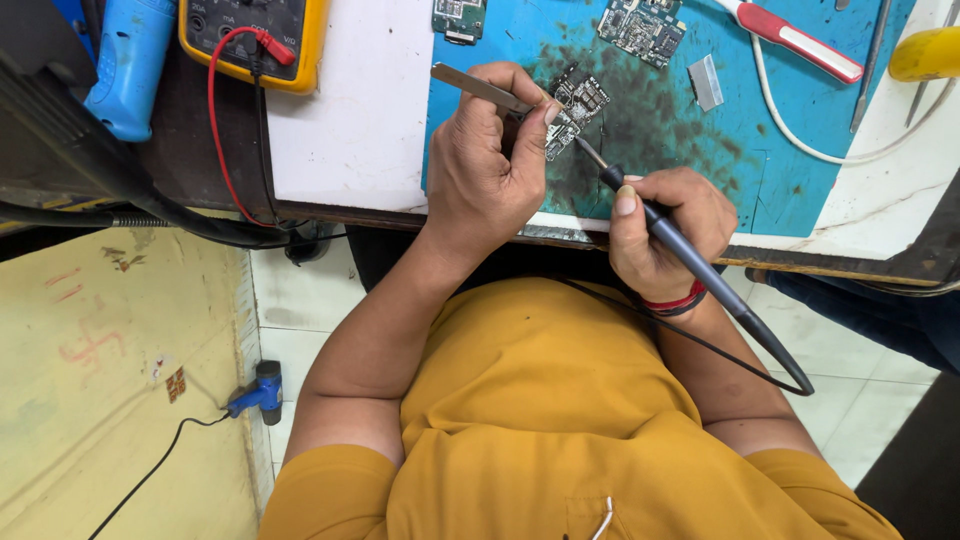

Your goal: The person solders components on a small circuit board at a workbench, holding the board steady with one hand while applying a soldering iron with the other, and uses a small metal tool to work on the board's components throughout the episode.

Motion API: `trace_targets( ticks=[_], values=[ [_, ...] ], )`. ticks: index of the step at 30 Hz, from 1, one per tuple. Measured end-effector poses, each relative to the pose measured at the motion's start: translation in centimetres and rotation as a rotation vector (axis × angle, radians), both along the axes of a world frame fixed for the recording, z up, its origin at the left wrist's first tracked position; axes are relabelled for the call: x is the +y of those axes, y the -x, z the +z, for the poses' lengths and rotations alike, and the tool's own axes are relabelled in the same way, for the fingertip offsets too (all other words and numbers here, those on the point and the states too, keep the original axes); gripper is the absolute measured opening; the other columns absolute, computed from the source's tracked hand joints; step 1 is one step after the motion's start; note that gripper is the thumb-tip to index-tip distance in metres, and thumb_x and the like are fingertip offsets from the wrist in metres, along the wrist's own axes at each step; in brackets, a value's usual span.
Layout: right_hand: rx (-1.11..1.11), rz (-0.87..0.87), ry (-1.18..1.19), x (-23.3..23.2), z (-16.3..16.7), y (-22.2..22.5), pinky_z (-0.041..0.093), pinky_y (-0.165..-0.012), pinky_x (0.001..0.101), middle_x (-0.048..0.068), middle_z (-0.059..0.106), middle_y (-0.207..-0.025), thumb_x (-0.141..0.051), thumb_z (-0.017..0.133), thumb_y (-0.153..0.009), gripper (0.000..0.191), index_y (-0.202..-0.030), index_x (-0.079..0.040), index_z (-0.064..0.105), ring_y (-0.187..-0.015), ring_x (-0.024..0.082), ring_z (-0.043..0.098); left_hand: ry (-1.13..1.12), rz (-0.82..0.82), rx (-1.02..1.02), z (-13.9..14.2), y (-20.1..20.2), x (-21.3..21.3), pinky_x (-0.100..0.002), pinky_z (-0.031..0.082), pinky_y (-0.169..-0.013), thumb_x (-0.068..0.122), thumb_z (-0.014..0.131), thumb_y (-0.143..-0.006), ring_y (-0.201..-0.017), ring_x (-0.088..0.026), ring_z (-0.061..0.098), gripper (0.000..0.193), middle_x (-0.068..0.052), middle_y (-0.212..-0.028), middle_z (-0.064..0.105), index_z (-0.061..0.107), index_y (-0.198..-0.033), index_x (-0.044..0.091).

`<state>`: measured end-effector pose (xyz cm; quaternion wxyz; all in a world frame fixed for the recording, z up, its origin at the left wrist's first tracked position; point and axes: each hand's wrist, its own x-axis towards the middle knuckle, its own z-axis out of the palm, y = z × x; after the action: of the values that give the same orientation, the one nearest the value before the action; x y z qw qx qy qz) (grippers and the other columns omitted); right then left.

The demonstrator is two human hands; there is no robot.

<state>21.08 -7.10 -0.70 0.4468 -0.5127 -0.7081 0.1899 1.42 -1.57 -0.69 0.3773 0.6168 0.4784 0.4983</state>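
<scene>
Nearest to the camera is the orange shirt, and above it the left hand pinches a pair of metal tweezers pressed together, their tips hidden behind the thumb, while the right hand is closed like on a pen around a dark soldering iron. Its tip touches, or nearly touches, the small circuit board lying on the blue work mat at 12 o'clock from the hands, so the soldering seems in the middle, not finished. Two more boards wait at 1 o'clock, a yellow multimeter at 10 o'clock
</scene>
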Motion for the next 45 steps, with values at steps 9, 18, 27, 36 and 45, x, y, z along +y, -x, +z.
trace_targets(
  ticks=[9, 18, 27, 36, 45],
  values=[
    [-0.012, -0.014, 0.007, -0.02, 0.13, 0.15, 0.049, -0.062, 0.0316, 0.013, 0.068, -0.088, -0.005, 0.07, -0.103, 0.012, -0.101, 0.001, 0.06, -0.066, 0.023, 0.065, -0.005, 0.002, 0.007, -0.1, 0.04, 0.0, -0.02, 0.053, -0.059, 0.002, 0.066, -0.107, -0.071, -0.006, 0.068, 0.021, -0.002, -0.091, 0.069, 0.049, -0.118, 0.008],
    [-0.012, -0.01, 0.007, -0.01, 0.2, 0.14, 0.049, -0.062, 0.0319, 0.013, 0.068, -0.088, -0.005, 0.07, -0.103, 0.012, -0.1, 0.001, 0.06, -0.065, 0.023, 0.065, 0.0, 0.002, 0.002, -0.11, -0.01, 0.03, -0.019, 0.053, -0.057, 0.002, 0.066, -0.108, -0.07, -0.005, 0.067, 0.02, -0.003, -0.092, 0.069, 0.049, -0.118, 0.008],
    [-0.007, -0.014, 0.009, 0.03, 0.26, 0.11, 0.048, -0.061, 0.0317, 0.013, 0.068, -0.087, -0.005, 0.07, -0.102, 0.011, -0.1, 0.001, 0.061, -0.065, 0.023, 0.064, 0.002, 0.003, 0.012, -0.12, 0.01, 0.05, -0.02, 0.054, -0.059, 0.003, 0.066, -0.107, -0.072, -0.006, 0.068, 0.021, -0.003, -0.091, 0.069, 0.049, -0.118, 0.008],
    [-0.001, -0.01, 0.003, 0.0, 0.29, 0.19, 0.049, -0.063, 0.0317, 0.013, 0.068, -0.088, -0.003, 0.07, -0.102, 0.01, -0.101, 0.001, 0.061, -0.067, 0.023, 0.065, -0.013, -0.002, 0.011, -0.2, 0.01, 0.01, -0.021, 0.054, -0.061, 0.003, 0.065, -0.108, -0.071, -0.006, 0.069, 0.02, -0.003, -0.091, 0.069, 0.049, -0.118, 0.008],
    [-0.014, -0.076, -0.011, -0.83, -0.22, 0.18, 0.051, -0.068, 0.0346, 0.014, 0.069, -0.091, -0.004, 0.067, -0.106, 0.009, -0.112, 0.002, 0.063, -0.072, 0.025, 0.066, -0.02, 0.018, 0.061, -0.06, 0.51, -0.27, -0.029, 0.053, -0.061, 0.003, 0.067, -0.106, -0.067, -0.014, 0.07, 0.018, -0.005, -0.087, 0.067, 0.052, -0.114, 0.007]
  ],
)
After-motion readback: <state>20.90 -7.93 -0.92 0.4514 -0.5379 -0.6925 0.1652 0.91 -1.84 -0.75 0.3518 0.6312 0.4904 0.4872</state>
